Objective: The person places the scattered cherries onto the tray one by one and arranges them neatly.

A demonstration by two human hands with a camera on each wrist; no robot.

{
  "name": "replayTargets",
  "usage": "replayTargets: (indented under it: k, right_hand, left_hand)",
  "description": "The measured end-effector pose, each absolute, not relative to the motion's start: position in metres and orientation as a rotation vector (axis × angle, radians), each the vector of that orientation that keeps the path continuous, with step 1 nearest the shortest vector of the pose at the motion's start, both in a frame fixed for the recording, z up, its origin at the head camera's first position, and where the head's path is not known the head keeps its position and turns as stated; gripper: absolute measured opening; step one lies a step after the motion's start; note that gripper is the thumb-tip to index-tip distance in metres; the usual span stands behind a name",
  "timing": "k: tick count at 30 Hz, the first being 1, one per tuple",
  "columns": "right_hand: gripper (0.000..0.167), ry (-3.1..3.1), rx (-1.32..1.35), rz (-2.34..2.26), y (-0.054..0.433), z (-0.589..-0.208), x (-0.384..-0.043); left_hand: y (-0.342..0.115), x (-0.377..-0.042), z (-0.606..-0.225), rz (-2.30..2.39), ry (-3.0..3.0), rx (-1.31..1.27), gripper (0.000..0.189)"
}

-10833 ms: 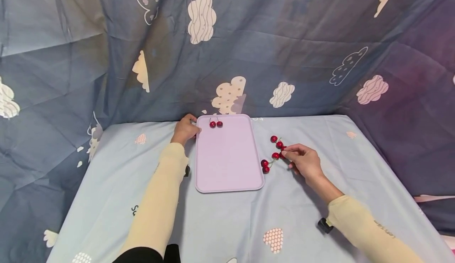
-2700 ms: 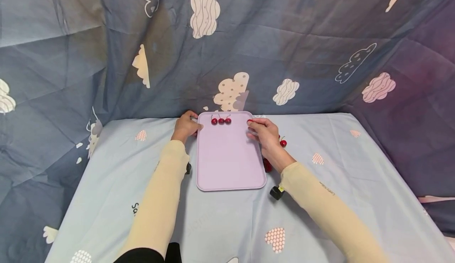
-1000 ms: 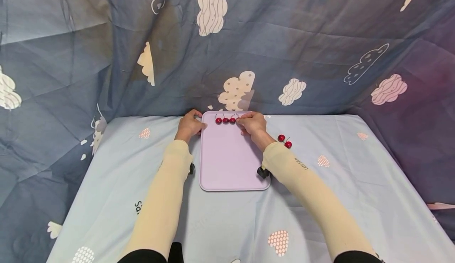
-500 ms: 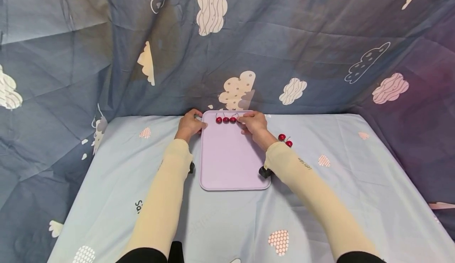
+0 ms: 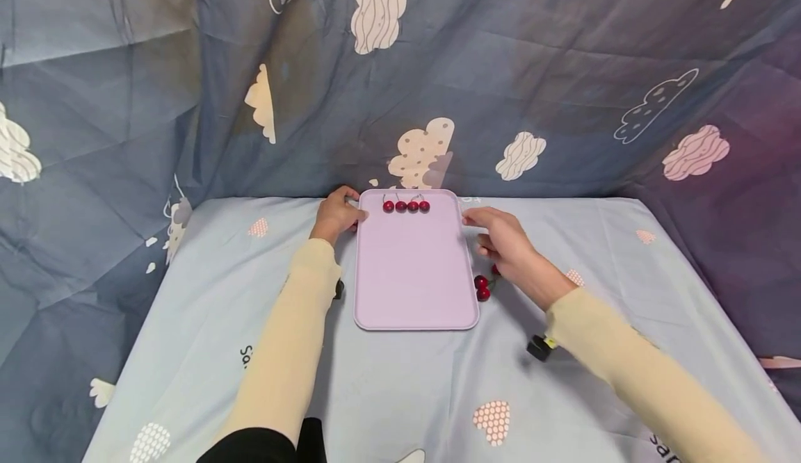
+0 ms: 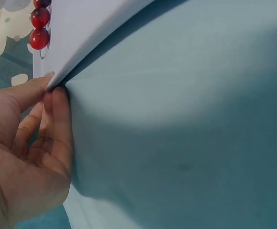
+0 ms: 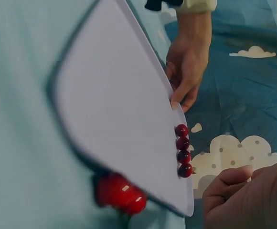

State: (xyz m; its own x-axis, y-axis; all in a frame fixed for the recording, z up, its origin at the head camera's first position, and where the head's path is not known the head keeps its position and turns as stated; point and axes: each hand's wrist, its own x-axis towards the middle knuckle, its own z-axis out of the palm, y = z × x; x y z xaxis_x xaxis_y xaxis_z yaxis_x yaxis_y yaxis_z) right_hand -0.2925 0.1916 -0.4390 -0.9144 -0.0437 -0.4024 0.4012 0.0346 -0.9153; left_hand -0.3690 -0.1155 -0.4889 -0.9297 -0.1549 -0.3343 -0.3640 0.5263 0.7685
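Note:
In the head view a light purple tray point(image 5: 416, 261) lies on the cloth-covered table. Several dark red cherries point(image 5: 413, 207) with stems stand in a row along its far end. My left hand point(image 5: 336, 214) pinches the tray's far left edge, thumb on top and fingers beneath, as the left wrist view shows at the tray's rim point(image 6: 88, 45). Just off the tray's right edge hovers my right hand point(image 5: 503, 240), fingers loosely bent, with nothing seen between them. Below it, loose cherries point(image 5: 482, 288) lie against the tray's right side; the hand partly hides another.
A pale blue cloth point(image 5: 400, 386) with printed hearts covers the table. Behind and at the sides hangs a dark blue curtain point(image 5: 475, 87) with cloud prints. A black wrist camera point(image 5: 539, 347) sits under the right forearm.
Cherries in the tray's row have grown from two to several. Over the last half second my right hand let go of the row's rightmost cherry and withdrew right. My left hand stayed on the tray.

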Motion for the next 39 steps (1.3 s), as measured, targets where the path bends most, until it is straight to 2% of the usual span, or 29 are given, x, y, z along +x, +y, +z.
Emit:
replayTargets:
  k: [6,11,14,18,23,30,39]
  right_hand:
    - [0.027,1.931,0.330,-1.951,0.228,-0.445,-0.263]
    - [0.022,1.924,0.379,-2.000,0.249,-0.457,-0.247]
    - [0.025,1.914,0.493,-2.093,0.258,-0.465,-0.242]
    - [0.034,1.952,0.713,-2.170,0.267,-0.480,-0.242]
    - [0.045,2.032,0.858,-2.179,0.272,-0.496,-0.251]
    - [0.052,2.171,0.836,-2.005,0.268,-0.501,-0.256]
    - [0.051,2.303,0.783,-1.922,0.260,-0.507,-0.255]
  left_hand:
    - [-0.116,-0.370,-0.487,1.339,2.544,-0.424,0.045]
    - [-0.116,-0.370,-0.486,1.345,2.549,-0.418,0.045]
    - [-0.115,-0.371,-0.486,1.338,2.560,-0.413,0.045]
    - [-0.116,-0.372,-0.487,1.327,2.560,-0.422,0.044]
    - [-0.115,-0.372,-0.489,1.312,2.563,-0.425,0.045]
    - [-0.115,-0.370,-0.488,1.317,2.564,-0.435,0.045]
    - [-0.114,-0.369,-0.491,1.308,2.588,-0.428,0.043]
